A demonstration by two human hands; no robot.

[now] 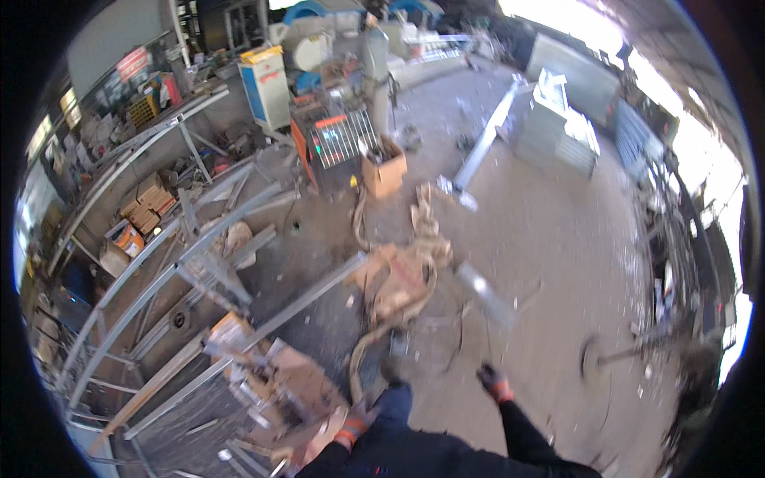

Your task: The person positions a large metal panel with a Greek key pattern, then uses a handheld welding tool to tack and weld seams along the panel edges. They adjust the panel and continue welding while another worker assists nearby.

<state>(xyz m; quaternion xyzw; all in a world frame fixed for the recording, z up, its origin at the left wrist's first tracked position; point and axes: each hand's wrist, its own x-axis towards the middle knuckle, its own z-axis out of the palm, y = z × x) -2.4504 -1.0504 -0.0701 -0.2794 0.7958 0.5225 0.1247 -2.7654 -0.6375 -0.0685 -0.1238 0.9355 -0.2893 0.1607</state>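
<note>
The right hand (494,381) hangs at two o'clock, the left hand (365,414) at ten near torn cardboard (299,378); both blur, so I can't tell either grip. A shiny metal plate (486,296) lies at one. Floor (558,247) stretches broadly past it, edged by a long bar (295,307) at eleven and scrap (693,358) around two.

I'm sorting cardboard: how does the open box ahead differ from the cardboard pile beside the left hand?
The box stands upright; the pile lies jumbled and spread out. The box looks compact, while the pile covers more floor. The box is well ahead of the left hand; the pile is beside it. Both include brown cardboard.
</note>
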